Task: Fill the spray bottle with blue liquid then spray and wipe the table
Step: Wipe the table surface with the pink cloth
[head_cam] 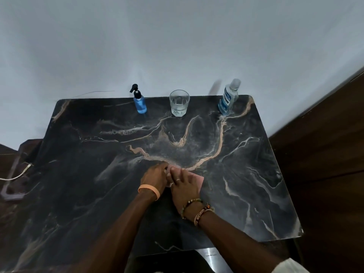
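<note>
cloth (199, 179) under flat right hand (185, 187); left hand (155, 179) alongside, grip unclear; table (94, 174) edges well apart.

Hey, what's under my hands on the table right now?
A pink cloth, lying on the table. Only its right corner shows beside the right hand; that hand and the left hand hide the rest.

Setting: a domestic room, most likely a home. Evidence:
- A dark marble-patterned table (98, 174) at centre frame stands against a plain pale painted wall (177, 46) that fills the upper half.
- Dark wood surface (325, 154) at the right edge.
- Household items line the table's far edge: spray bottle (139, 104), drinking glass (178, 104), mouthwash bottle (227, 100).
- White cable (17, 175) at the left edge.
</note>
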